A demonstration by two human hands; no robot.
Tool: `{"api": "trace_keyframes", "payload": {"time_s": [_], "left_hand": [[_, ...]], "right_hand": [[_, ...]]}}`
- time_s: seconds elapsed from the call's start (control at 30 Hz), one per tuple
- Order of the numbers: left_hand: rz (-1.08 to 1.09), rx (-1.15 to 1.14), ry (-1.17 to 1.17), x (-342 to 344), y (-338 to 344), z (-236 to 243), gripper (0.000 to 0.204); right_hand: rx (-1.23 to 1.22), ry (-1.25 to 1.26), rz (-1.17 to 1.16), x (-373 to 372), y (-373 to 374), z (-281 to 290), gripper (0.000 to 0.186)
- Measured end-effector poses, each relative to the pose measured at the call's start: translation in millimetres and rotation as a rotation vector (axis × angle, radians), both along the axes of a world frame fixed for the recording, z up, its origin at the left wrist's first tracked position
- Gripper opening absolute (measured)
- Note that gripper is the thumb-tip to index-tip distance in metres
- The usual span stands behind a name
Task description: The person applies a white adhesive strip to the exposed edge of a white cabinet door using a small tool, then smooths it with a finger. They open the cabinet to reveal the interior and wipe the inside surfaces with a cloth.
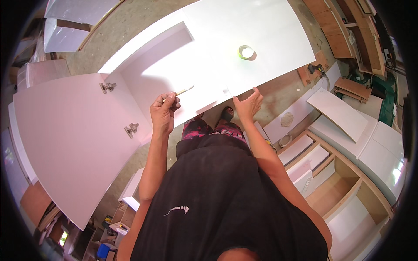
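My left hand (163,112) is closed around a small paintbrush (185,90), pinched between thumb and fingers. The brush is slim and pale, and its tip points up and right over the white cabinet (274,30). My right hand (248,104) is at the cabinet's near edge, fingers apart, with the thumb at the edge; nothing shows in its grasp. A small round tub (246,52) with a yellow-green side stands on the white surface farther off. Left of my left hand, the cabinet door (65,130) hangs open on two metal hinges (131,129).
A cordless drill (316,68) lies beyond the cabinet's right end. At right are a wooden frame with compartments (335,191) and a loose white panel (339,114). Wooden drawers (342,41) stand at the far right. A blue container (103,251) is at lower left.
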State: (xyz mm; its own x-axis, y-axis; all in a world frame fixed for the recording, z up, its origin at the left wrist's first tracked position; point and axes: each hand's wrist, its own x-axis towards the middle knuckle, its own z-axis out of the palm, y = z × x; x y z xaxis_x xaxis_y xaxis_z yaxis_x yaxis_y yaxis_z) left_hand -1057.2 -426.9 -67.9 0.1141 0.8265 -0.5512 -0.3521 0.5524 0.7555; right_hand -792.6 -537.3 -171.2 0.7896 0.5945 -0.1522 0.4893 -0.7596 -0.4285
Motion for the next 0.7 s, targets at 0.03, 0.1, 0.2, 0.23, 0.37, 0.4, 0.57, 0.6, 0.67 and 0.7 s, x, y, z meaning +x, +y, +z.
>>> {"api": "trace_keyframes", "payload": {"time_s": [0.03, 0.1, 0.2, 0.23, 0.37, 0.4, 0.57, 0.6, 0.67, 0.7], "left_hand": [[-0.003, 0.001, 0.001, -1.0, -0.1, -0.8, 0.012], [-0.007, 0.002, 0.003, -2.8, 0.7, -1.9, 0.012], [0.008, 0.003, -0.013, -3.9, 2.0, -0.3, 0.013], [0.01, 0.001, -0.014, -4.3, 2.7, -0.7, 0.012], [0.011, -0.005, -0.013, -6.4, 7.8, -2.4, 0.012], [0.01, -0.006, -0.013, -6.7, 9.3, -3.1, 0.012], [-0.004, -0.013, -0.021, -4.0, 17.1, -4.8, 0.013], [-0.002, -0.012, -0.019, -4.0, 18.0, -3.8, 0.013], [-0.014, 0.0, -0.019, -5.5, 19.3, -3.6, 0.013], [-0.019, 0.005, -0.019, -5.7, 20.7, -4.1, 0.014]], "right_hand": [[-0.008, 0.006, -0.003, -0.3, 1.4, -0.9, 0.088], [-0.023, 0.016, -0.009, -0.4, 5.7, -2.1, 0.09], [-0.054, 0.034, -0.009, -3.5, 8.2, 1.3, 0.086], [-0.061, 0.039, -0.017, -3.9, 8.8, 1.0, 0.087], [-0.085, 0.051, -0.03, -5.9, 13.4, 1.4, 0.086], [-0.089, 0.052, -0.03, -5.9, 15.6, 2.3, 0.086], [-0.108, 0.082, -0.014, -0.1, 31.2, 3.2, 0.085], [-0.103, 0.082, -0.004, -0.3, 32.4, 3.7, 0.085], [-0.132, 0.068, 0.009, -0.1, 29.9, 6.0, 0.084], [-0.148, 0.061, 0.015, 1.1, 28.8, 6.7, 0.083]]}}
